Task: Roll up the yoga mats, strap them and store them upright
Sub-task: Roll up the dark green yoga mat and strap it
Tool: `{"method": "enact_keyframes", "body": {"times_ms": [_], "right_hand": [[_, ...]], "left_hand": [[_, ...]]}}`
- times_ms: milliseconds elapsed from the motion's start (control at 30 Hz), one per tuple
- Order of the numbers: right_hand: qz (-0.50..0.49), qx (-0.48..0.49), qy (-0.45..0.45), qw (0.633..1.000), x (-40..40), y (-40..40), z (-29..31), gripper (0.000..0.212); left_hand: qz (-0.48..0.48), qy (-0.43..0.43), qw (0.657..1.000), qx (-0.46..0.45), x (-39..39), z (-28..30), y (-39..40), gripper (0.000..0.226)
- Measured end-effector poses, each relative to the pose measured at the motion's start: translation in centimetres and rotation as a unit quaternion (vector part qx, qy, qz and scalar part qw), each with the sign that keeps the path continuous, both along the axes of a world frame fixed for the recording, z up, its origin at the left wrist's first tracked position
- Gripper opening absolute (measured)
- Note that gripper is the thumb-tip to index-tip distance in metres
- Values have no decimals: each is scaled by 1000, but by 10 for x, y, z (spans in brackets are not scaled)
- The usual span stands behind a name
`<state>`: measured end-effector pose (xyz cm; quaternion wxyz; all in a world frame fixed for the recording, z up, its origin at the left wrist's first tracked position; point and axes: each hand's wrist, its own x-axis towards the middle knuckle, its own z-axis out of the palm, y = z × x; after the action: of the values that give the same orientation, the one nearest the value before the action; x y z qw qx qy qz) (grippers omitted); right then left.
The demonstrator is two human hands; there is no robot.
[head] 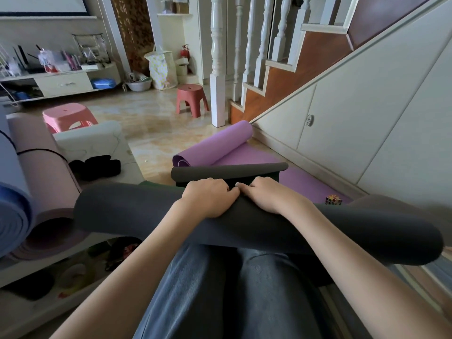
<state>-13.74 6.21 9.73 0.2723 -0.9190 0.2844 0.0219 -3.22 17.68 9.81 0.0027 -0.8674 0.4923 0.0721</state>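
While a dark grey yoga mat [256,223] is being held rolled across the lap, its roll is being gripped from above by both hands, side by side and touching at the knuckles. The left hand [210,198] is being kept curled over the roll's top, fingers pressed down into it; the right hand [265,194] is being kept likewise clamped on it, fingertips tucked at the far edge. Just beyond the fingers, the mat's unrolled end [227,171] is being left lying loose, curling upward. Farther beyond the hands, a purple yoga mat [220,145] is being left half rolled on the floor [151,128], and a puzzle cube [333,199] is sitting on its flat part, to the right of the right hand. Well left of the left hand, a rolled pink mat [41,167] and a rolled blue mat [12,206] are lying side by side, the pink one being bound by a thin dark strap [41,150].
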Motion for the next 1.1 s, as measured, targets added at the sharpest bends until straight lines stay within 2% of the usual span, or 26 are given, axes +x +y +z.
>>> {"method": "enact_keyframes", "body": {"times_ms": [33,100,167,233,300,367,433,567,767,967,1033,1100], "right_hand": [[-2,-22,-14,1000,3,-3,1,54],[-17,-130,-59,990,5,-6,4,50],[-40,-250,-100,962,2,-1,9,46],[-50,-312,-109,942,-7,8,11,46],[-42,-299,-105,948,-19,19,7,49],[-16,-269,-80,960,-30,28,0,56],[4,-278,-47,959,-30,27,-4,69],[2,-265,-23,964,-15,13,-3,71],[8,-152,51,987,9,-14,3,77],[-20,-19,124,992,26,-29,9,73],[-25,-32,120,992,26,-29,7,71],[-33,-111,52,992,21,-23,1,65]], "left_hand": [[-5,8,1000,27,7,-2,-7,47],[-15,31,997,64,20,-4,-19,47],[-16,48,993,103,29,-5,-25,48],[-25,53,991,121,33,-6,-29,56],[-32,67,990,122,36,-7,-28,60],[-11,116,988,105,36,-4,-31,42],[36,178,982,53,33,-1,-34,35],[77,122,989,24,36,-2,-34,47],[67,39,997,-2,39,-11,-25,53],[52,40,997,50,54,-16,-33,63],[46,57,995,63,57,-15,-37,70],[9,46,994,94,61,-16,-39,75]]}}
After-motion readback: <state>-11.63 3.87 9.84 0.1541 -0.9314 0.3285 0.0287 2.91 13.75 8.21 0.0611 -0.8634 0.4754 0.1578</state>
